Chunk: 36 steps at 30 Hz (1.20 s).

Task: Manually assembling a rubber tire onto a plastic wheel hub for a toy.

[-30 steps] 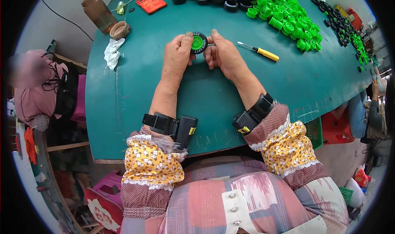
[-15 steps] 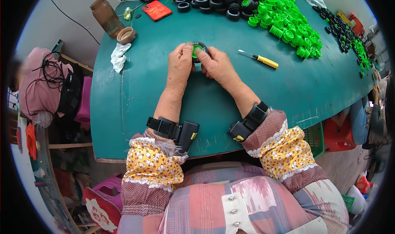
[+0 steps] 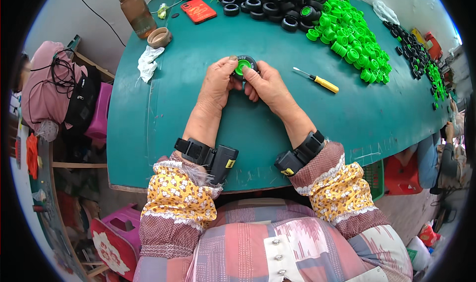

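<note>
Between my two hands, above the middle of the green table (image 3: 188, 148), is a small toy wheel (image 3: 242, 63): a black tyre around a bright green rim. My left hand (image 3: 220, 78) grips its left side, thumb on the edge. My right hand (image 3: 265, 82) grips the lower right side, its thumb pressed near the green rim. The fingers beneath the wheel are partly hidden. To the right of my hands lies a screwdriver (image 3: 325, 83) with a yellow handle. Loose black tyres (image 3: 270, 8) and a heap of green rims (image 3: 352, 44) lie beyond.
At the far left stand a brown bottle (image 3: 137, 15), a round brown lid (image 3: 159, 38) and a crumpled white tissue (image 3: 148, 63). A red phone (image 3: 199, 10) lies near the tyres. More wheel parts (image 3: 416, 54) cover the far right, where another person (image 3: 448, 153) sits.
The wheel has tilted, so more of its face and green rim shows. Both hands still grip it, my right fingers lower beneath it. The whole view has shifted slightly.
</note>
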### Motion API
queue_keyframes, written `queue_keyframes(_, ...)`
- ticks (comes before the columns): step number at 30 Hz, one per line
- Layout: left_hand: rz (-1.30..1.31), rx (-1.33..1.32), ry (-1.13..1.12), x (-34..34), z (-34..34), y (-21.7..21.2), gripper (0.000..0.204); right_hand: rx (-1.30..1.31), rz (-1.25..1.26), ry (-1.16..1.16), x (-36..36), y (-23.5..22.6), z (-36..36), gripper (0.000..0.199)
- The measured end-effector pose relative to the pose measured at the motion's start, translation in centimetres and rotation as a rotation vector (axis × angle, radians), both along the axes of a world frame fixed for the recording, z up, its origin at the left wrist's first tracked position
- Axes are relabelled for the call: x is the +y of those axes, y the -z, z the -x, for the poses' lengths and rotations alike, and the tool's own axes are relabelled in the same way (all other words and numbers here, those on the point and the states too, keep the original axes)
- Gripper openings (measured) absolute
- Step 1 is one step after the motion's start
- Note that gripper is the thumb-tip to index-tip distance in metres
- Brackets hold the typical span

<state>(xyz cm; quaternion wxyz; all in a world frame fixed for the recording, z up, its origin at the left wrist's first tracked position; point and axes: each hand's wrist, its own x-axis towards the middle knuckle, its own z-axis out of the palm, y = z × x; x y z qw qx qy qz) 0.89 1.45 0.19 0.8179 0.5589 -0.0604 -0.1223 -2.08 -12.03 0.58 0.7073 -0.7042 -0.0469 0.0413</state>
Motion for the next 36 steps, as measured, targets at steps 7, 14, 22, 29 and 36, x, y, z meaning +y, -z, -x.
queue_keyframes(7, 0.067, 0.030, 0.066, 0.0, -0.3, 0.6, 0.023, 0.026, -0.022, 0.053, 0.2, 0.1, 0.1, 0.036)
queue_keyframes(14, -0.057, -0.042, 0.013, -0.3, 0.0, 0.5, 0.027, 0.006, -0.034, 0.094, 0.0, 0.5, -0.3, 0.037)
queue_keyframes(22, -0.213, -0.117, -0.029, -0.3, -0.4, 0.7, 0.027, -0.073, 0.083, 0.115, 0.5, 0.7, -0.2, 0.038)
queue_keyframes(29, -0.387, -0.194, -0.179, -2.1, 0.1, -0.6, 0.047, -0.282, 0.185, 0.318, -0.1, 2.3, -1.3, 0.036)
queue_keyframes(36, -0.703, -0.454, -0.173, -2.1, -0.1, -0.3, 0.044, -0.376, 0.279, 0.373, 0.9, 2.5, -0.7, 0.030)
